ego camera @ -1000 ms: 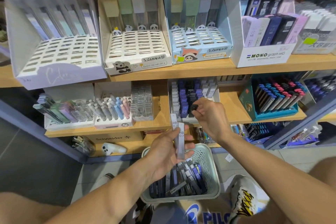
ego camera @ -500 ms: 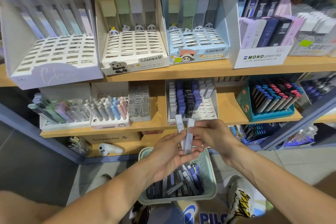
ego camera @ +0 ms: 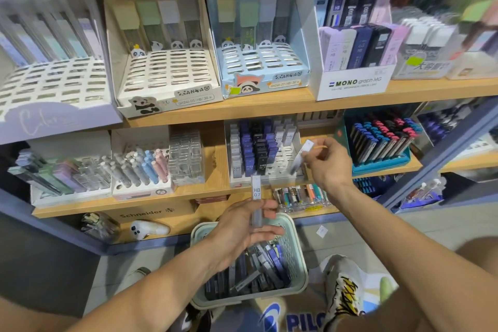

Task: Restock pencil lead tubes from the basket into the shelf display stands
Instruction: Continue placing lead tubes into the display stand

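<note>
- While a pale green basket (ego camera: 295, 256) sits on the floor nearest the viewer, it holds a loose heap of dark blue, black and grey lead tubes lying at mixed angles.
- Just above the basket's far rim, the left hand (ego camera: 242, 229) grips one grey lead tube (ego camera: 256, 199) between thumb and curled fingers. This tube stands upright, its long axis vertical, white cap at the top. Its label reads "HB 0.7".
- Further on and to the right, the right hand (ego camera: 327, 163) pinches a second tube (ego camera: 301, 156) with its fingertips. That tube is tilted, its white cap up and to the right and its lower end down and to the left, over the front right slots of a white display stand (ego camera: 283, 167); motion blur hides whether it touches a slot.
- On the middle wooden shelf (ego camera: 215, 167), this stand holds upright rows of grey, purple-blue and black tubes on its left side.
</note>
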Available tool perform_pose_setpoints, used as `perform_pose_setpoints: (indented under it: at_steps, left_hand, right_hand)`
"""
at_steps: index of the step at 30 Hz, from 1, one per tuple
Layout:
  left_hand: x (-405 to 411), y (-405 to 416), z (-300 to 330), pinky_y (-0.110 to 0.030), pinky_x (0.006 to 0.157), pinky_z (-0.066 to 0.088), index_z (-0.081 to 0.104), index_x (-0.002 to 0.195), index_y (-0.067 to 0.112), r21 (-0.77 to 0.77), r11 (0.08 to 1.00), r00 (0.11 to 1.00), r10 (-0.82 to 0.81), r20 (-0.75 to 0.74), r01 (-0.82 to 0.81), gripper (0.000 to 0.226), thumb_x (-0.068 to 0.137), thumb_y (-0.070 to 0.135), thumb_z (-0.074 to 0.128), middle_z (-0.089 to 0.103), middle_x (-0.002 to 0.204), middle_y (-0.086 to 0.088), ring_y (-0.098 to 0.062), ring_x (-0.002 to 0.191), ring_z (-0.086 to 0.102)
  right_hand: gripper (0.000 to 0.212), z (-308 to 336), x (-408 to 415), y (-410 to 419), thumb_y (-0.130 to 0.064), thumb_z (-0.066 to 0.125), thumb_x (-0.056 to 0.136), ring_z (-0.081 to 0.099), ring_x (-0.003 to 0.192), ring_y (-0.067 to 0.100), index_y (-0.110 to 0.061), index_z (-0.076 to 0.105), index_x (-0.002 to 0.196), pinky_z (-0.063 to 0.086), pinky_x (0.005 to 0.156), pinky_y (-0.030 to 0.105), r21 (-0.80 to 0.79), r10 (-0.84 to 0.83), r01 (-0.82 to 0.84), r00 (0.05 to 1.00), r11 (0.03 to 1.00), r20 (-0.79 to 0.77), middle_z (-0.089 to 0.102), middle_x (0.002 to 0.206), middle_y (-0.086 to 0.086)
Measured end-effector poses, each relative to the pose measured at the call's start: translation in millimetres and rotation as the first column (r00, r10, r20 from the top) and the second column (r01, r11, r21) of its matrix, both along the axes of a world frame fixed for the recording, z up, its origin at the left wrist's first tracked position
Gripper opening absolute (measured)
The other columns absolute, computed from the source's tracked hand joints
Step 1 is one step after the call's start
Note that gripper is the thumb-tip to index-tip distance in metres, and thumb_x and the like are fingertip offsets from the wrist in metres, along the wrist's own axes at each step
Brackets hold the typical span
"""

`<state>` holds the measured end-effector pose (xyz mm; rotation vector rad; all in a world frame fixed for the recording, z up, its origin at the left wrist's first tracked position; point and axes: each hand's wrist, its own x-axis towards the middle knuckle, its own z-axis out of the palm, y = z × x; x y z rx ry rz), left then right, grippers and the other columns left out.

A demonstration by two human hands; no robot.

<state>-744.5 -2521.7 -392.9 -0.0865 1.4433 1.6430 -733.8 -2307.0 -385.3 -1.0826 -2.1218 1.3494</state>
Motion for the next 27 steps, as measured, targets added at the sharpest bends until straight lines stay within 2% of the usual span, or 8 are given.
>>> perform_pose_setpoints:
  at_steps: [2,5,9,11,15,18,22,27]
  left_hand:
    - [0,2,2,-0.035,0.078,0.062,0.072,0.117,0.002,0.028,1.000,1.000,-0.002,0.007,0.002,0.032,0.109,0.018,0.046,0.065,0.122,-0.024,-0.041,0.092,0.075]
    - [-3,5,4,-0.035,0.080,0.062,0.071,0.119,0.003,0.058,0.998,1.000,-0.012,-0.009,0.012,0.031,0.109,0.015,0.045,0.063,0.128,-0.013,-0.044,0.097,0.075]
    - [-6,6,4,-0.036,0.083,0.063,0.070,0.121,0.005,0.075,0.997,1.000,-0.008,-0.022,0.009,0.029,0.110,0.015,0.046,0.062,0.126,-0.003,-0.043,0.098,0.075]
    - [-6,6,2,-0.036,0.083,0.064,0.070,0.121,0.008,0.070,0.998,0.999,-0.003,-0.033,0.005,0.027,0.110,0.014,0.046,0.064,0.121,0.002,-0.041,0.098,0.076]
    - [-6,4,-2,-0.033,0.077,0.064,0.068,0.124,0.010,0.044,0.998,0.994,-0.040,-0.102,0.044,0.025,0.109,0.010,0.049,0.069,0.128,-0.010,-0.032,0.094,0.077]
    - [-6,3,-2,-0.030,0.079,0.064,0.065,0.129,0.008,0.032,0.998,0.987,-0.044,-0.153,0.049,0.026,0.107,0.010,0.052,0.069,0.128,-0.014,-0.026,0.091,0.077]
    - [-7,2,-2,-0.028,0.088,0.062,0.066,0.129,0.008,0.008,0.999,0.974,-0.033,-0.225,0.036,0.025,0.105,0.011,0.056,0.066,0.131,-0.009,-0.026,0.095,0.078]
    - [-10,0,-5,-0.025,0.083,0.062,0.068,0.125,0.002,0.022,0.999,0.974,0.035,-0.223,-0.031,0.026,0.100,0.010,0.064,0.067,0.131,-0.016,-0.027,0.097,0.078]
  right_hand:
    - [0.020,1,-9,5,-0.012,0.070,0.092,0.068,0.075,0.013,-0.028,0.060,0.087,0.055,0.076,0.030,0.085,-0.003,0.005,1.000,0.996,-0.021,0.070,0.077,-0.006]
    - [0.011,3,-22,4,-0.013,0.071,0.094,0.059,0.071,-0.002,-0.021,0.065,0.099,0.047,0.071,0.016,0.169,0.072,-0.063,0.996,0.984,-0.052,0.063,0.076,-0.016]
    - [0.016,1,-34,-3,-0.012,0.070,0.095,0.062,0.081,0.006,-0.015,0.069,0.111,0.054,0.083,0.025,0.275,0.151,-0.142,0.989,0.951,-0.009,0.064,0.083,-0.013]
    - [0.016,-1,-38,-4,-0.012,0.069,0.095,0.062,0.084,0.009,-0.012,0.069,0.111,0.052,0.082,0.025,0.308,0.152,-0.147,0.988,0.940,0.008,0.064,0.084,-0.011]
    - [0.014,1,-42,-3,-0.014,0.068,0.096,0.066,0.091,0.016,-0.009,0.071,0.109,0.057,0.087,0.035,0.387,0.166,-0.170,0.985,0.906,0.045,0.067,0.091,-0.005]
    - [0.012,2,-44,-3,-0.015,0.069,0.096,0.067,0.091,0.018,-0.008,0.072,0.105,0.057,0.090,0.040,0.412,0.190,-0.202,0.979,0.888,0.071,0.071,0.094,0.000]
    - [0.013,3,-44,-3,-0.014,0.069,0.096,0.067,0.090,0.016,-0.010,0.073,0.108,0.058,0.091,0.039,0.413,0.218,-0.237,0.972,0.880,0.091,0.070,0.092,-0.003]
    - [0.018,-2,-42,-2,-0.010,0.070,0.095,0.067,0.087,0.012,-0.010,0.074,0.113,0.058,0.089,0.032,0.414,0.242,-0.272,0.962,0.869,0.124,0.071,0.092,-0.003]
